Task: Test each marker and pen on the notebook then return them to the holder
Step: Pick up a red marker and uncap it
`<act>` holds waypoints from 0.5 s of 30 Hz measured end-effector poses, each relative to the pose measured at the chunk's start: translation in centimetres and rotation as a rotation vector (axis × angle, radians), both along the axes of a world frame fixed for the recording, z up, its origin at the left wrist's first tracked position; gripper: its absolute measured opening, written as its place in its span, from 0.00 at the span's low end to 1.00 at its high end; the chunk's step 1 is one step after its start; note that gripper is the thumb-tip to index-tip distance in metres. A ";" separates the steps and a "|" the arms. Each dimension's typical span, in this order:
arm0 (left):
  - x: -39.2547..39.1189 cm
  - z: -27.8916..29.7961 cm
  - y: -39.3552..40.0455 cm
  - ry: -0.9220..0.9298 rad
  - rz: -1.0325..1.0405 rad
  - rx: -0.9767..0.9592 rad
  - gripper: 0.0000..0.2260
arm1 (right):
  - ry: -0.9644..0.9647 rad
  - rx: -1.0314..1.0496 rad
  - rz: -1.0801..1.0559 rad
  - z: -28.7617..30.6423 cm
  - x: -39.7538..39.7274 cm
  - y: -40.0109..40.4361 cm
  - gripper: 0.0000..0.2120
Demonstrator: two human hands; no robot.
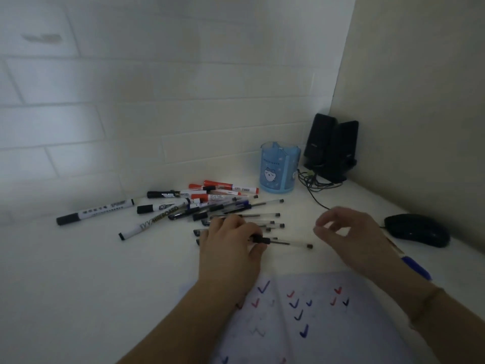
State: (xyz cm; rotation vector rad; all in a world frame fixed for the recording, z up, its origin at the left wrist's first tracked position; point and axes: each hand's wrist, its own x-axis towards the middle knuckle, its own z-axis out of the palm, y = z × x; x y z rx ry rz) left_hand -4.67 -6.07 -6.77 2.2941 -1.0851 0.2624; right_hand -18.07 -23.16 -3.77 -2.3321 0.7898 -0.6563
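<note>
An open notebook with red, blue and black check marks lies at the near edge. My left hand grips a clear black-ink pen lying on the white desk at the front of the pile. My right hand hovers to the right of it, fingers loosely curled, holding nothing. A heap of whiteboard markers and gel pens spreads behind my left hand. The blue pen holder stands upright at the back, and nothing shows above its rim.
Two black speakers stand in the corner with a tangle of cables. A black mouse sits at the right. A blue pen lies under my right forearm. White tiled wall behind.
</note>
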 end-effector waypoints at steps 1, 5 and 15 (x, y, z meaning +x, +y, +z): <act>0.1 0.0 0.0 0.008 0.028 0.030 0.11 | -0.013 -0.022 0.036 0.7 1.3 0.0 0.03; 0.1 -0.3 -0.1 -0.014 0.064 0.050 0.12 | 0.059 -0.247 0.189 2.4 8.5 0.0 0.06; 0.0 -1.2 -0.7 -0.170 0.035 -0.057 0.07 | 0.647 -0.732 0.218 -0.1 22.6 -3.5 0.16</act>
